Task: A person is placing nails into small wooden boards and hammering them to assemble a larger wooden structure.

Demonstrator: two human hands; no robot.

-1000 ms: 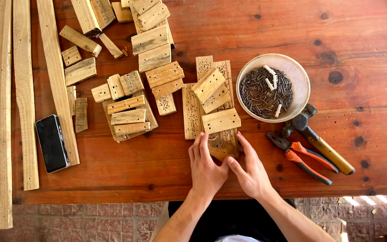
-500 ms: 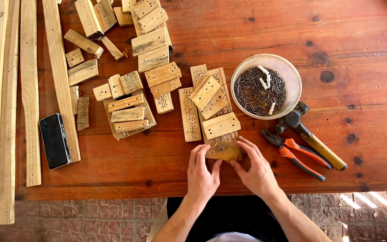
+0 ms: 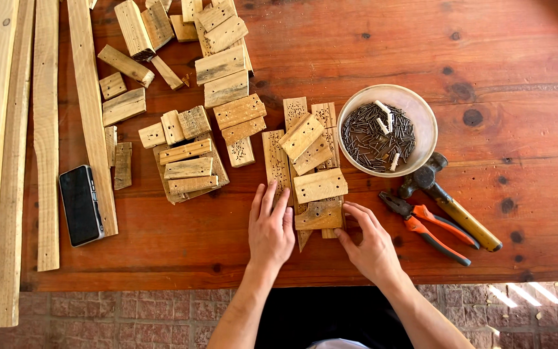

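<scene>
Our left hand lies flat, palm down, fingers stretched forward together. Our right hand angles inward, fingers curled and pinching.

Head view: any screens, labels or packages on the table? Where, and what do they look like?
Black rectangular smartphone: left side of the red-brown wooden table, lying flat against a long pale wooden slat; rounded corners, dark glossy screen, nothing showing on it.
No packages, labels or signs visible.

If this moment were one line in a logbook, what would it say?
left hand: flat by wood stack | right hand: fingers on small drilled wood block | nearby: bowl of nails, pliers, hammer
</scene>
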